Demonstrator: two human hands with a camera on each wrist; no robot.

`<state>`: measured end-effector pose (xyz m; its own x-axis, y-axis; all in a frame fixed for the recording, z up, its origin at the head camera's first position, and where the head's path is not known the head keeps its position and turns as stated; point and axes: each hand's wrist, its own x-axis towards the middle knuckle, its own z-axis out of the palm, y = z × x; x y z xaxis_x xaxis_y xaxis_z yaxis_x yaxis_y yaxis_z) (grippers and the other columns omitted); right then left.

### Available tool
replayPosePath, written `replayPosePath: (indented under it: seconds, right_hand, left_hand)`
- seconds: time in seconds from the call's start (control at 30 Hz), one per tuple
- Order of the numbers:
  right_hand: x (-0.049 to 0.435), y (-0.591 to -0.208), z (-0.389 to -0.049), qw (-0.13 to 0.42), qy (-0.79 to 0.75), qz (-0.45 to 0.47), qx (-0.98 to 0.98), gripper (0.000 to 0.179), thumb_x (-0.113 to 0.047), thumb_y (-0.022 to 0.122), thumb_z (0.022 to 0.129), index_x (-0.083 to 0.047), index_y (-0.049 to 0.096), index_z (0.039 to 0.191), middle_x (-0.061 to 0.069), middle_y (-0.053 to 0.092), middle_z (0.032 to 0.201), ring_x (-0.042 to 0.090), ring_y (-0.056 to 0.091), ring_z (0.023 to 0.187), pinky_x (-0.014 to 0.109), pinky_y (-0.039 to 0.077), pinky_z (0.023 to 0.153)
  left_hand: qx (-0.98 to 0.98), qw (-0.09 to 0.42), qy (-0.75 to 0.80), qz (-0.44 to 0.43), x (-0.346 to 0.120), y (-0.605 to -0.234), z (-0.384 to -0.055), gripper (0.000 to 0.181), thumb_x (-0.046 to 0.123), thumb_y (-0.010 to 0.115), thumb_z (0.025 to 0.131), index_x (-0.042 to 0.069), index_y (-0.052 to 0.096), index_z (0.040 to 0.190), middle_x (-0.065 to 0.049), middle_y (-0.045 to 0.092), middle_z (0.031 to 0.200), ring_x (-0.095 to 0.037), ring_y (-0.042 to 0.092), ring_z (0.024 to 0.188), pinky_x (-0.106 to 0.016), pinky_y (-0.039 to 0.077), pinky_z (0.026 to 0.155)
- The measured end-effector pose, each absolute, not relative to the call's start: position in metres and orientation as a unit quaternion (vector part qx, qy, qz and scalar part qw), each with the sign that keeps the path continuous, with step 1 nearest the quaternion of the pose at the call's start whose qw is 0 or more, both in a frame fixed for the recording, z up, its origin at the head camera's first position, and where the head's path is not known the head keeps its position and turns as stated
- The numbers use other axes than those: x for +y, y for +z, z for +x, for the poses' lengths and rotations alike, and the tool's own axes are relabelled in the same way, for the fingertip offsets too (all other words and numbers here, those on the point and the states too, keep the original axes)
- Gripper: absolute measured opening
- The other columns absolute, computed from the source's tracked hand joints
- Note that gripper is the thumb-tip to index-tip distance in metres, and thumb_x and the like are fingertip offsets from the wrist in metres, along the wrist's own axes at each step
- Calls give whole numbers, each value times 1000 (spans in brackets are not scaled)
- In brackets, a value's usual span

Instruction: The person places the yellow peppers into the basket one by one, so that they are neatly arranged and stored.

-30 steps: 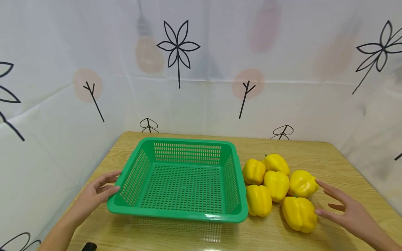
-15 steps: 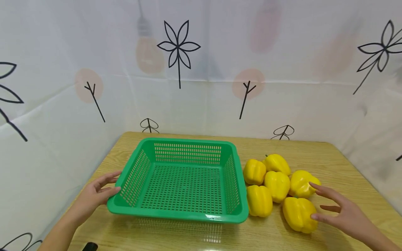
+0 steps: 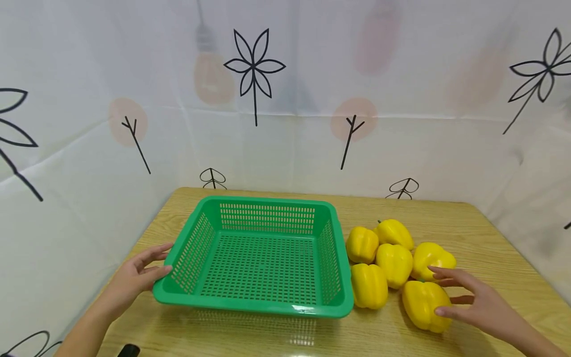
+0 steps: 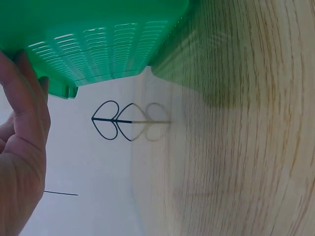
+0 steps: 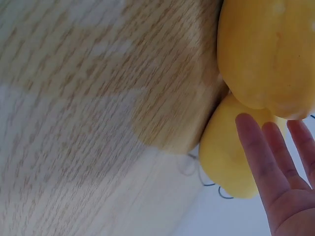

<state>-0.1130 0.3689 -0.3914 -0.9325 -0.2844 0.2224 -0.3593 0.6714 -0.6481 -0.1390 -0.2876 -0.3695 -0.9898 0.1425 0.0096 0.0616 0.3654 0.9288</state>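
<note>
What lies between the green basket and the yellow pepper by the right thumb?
In the head view, another yellow pepper sits beside the green basket, then a bare strip of table before that pepper.

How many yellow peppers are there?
6, all right of the green basket: left-rear pepper, left-front pepper, back pepper, middle pepper, right pepper, and front pepper by the right hand. None seems hidden.

Holding the slotted green basket (image 4: 108, 46) at its edge with the left hand (image 4: 22, 142), at far left. Showing the glossy wood-grain table (image 4: 256, 162) to the right, tinted green near the basket, and, lower down, a white cloth (image 4: 93, 162) bearing a black leaf drawing (image 4: 112, 120), mirrored faintly in the table.
</note>
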Motion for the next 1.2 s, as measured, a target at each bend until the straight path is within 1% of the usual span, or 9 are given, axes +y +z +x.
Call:
replayPosePath:
  seconds: [0.23, 0.47, 0.57, 0.67, 0.7, 0.8, 0.9, 1.03, 1.2]
  right_hand:
    - [368, -394, -116, 19, 360, 180, -915, 56, -6, 75, 77, -5, 52, 128, -36, 38, 121, -13, 44, 98, 25, 50, 63]
    - [367, -397, -121, -24, 342, 167, -924, 51, -15, 72, 83, -9, 52, 129, -36, 37, 118, -10, 45, 96, 26, 49, 62]
    - [364, -399, -122, -17, 308, 171, -936, 50, -21, 73, 82, -12, 55, 127, -27, 45, 120, -5, 48, 95, 25, 48, 64]
    - [361, -400, -123, -19, 277, 171, -946, 50, -26, 74, 81, -14, 56, 126, -6, 55, 122, -2, 49, 96, 23, 46, 67]
    - [360, -400, -124, -25, 273, 170, -947, 51, -27, 74, 80, -12, 56, 125, 3, 56, 122, 3, 51, 97, 24, 46, 67]
    - [360, -399, -125, -60, 283, 160, -944, 51, -28, 72, 83, -7, 53, 125, 18, 55, 120, 15, 53, 98, 24, 47, 65]
    - [360, -398, -125, -84, 304, 149, -937, 50, -28, 70, 84, -3, 51, 123, 22, 54, 119, 16, 53, 97, 25, 48, 63]
    - [359, -397, -126, -90, 313, 141, -935, 50, -28, 70, 84, -2, 51, 122, 22, 54, 118, 6, 52, 93, 25, 49, 62]
    - [355, -398, -125, -68, 309, 141, -938, 48, -27, 73, 82, -5, 51, 119, 19, 54, 118, 28, 54, 98, 25, 48, 64]
  left_hand:
    - [821, 39, 566, 66, -286, -369, -138, 55, 19, 57, 94, 9, 35, 143, -22, 38, 132, -12, 61, 95, -37, 52, 69]
    - [818, 41, 571, 54, -287, -370, -140, 55, 20, 58, 94, 9, 36, 143, -16, 40, 129, -14, 62, 94, -38, 53, 70]
    - [815, 43, 575, 60, -286, -370, -139, 55, 19, 57, 94, 9, 36, 143, -18, 40, 130, -14, 62, 95, -39, 53, 69]
    - [812, 43, 578, 63, -286, -370, -139, 54, 18, 57, 94, 9, 36, 143, -19, 40, 129, -15, 62, 95, -39, 53, 69]
    - [812, 43, 579, 63, -286, -370, -139, 54, 18, 57, 94, 9, 36, 143, -18, 40, 129, -15, 62, 95, -39, 53, 69]
    - [811, 41, 580, 62, -286, -370, -139, 54, 18, 57, 94, 10, 36, 143, -17, 41, 129, -15, 62, 94, -39, 53, 69]
    - [810, 40, 581, 63, -286, -371, -139, 54, 17, 57, 94, 9, 36, 143, -18, 40, 130, -14, 62, 94, -39, 53, 68]
    - [809, 41, 584, 63, -287, -371, -139, 54, 17, 57, 94, 8, 35, 143, -19, 39, 130, -14, 62, 95, -39, 53, 68]
    - [810, 43, 582, 60, -286, -371, -138, 55, 17, 57, 94, 8, 35, 144, -19, 39, 131, -13, 62, 95, -38, 53, 68]
